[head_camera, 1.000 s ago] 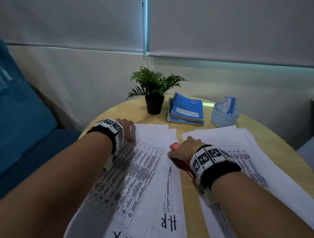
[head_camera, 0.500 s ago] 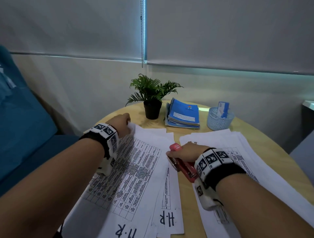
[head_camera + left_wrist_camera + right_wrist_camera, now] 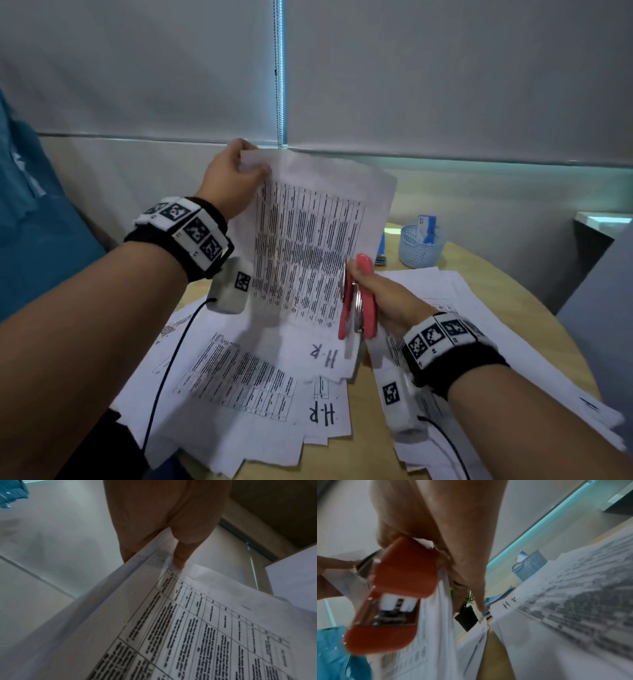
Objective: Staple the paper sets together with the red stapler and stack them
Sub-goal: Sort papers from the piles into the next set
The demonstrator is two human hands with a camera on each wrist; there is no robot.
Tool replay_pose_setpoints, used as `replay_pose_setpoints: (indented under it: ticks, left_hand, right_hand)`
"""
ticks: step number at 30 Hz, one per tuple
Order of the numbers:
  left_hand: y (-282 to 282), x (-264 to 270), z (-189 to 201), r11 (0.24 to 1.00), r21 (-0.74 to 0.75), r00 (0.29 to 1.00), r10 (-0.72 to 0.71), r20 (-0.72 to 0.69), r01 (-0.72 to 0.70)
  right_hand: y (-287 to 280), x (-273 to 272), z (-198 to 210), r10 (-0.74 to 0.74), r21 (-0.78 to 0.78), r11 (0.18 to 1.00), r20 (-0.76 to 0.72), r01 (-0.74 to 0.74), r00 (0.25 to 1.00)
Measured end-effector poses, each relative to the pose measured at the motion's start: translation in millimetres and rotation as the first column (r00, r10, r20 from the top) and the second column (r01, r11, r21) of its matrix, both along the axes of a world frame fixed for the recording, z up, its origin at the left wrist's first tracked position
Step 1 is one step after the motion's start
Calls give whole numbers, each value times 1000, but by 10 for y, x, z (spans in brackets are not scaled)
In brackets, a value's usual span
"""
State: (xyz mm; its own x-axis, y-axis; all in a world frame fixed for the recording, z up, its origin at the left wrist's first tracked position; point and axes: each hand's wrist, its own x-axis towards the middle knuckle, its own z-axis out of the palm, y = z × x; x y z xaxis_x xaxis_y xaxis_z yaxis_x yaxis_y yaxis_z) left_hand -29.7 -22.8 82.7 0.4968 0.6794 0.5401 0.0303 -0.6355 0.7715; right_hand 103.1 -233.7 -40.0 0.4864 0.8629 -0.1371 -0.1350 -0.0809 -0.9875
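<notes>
Head view: left hand (image 3: 228, 178) pinches top corner of printed white paper set (image 3: 308, 246), lifted upright mid-frame, likely to square sheets. Right hand (image 3: 383, 301) fingers grip red plastic stapler (image 3: 356, 301) at set's right edge, above loose sheets on round wooden table (image 3: 479, 267).
</notes>
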Motion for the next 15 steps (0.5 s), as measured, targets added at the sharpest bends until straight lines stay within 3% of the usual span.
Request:
replay_pose_setpoints:
  ticks: [3, 7, 11, 13, 15]
  left_hand:
    - [-101, 1, 132, 993, 110, 996, 59, -68, -51]
    - [-174, -35, 142, 980, 201, 955, 62, -289, -2]
    - [-245, -27, -148, 981, 183, 809, 57, -585, 64]
    - [-266, 28, -401, 973, 182, 694, 33, -719, 142]
    - [-318, 100, -650, 958, 167, 575, 4, -818, 231]
  right_hand:
    - [-140, 57, 165, -46, 64, 997, 2, 46, 999]
    - [-396, 203, 374, -60, -3, 998, 28, 60, 998]
    - [-647, 343, 375, -52, -199, 978, 85, 69, 995]
    - [-714, 432, 320, -12, -425, 897, 245, 119, 969]
    - [-755, 493, 300, 244, -693, 692, 489, 203, 837]
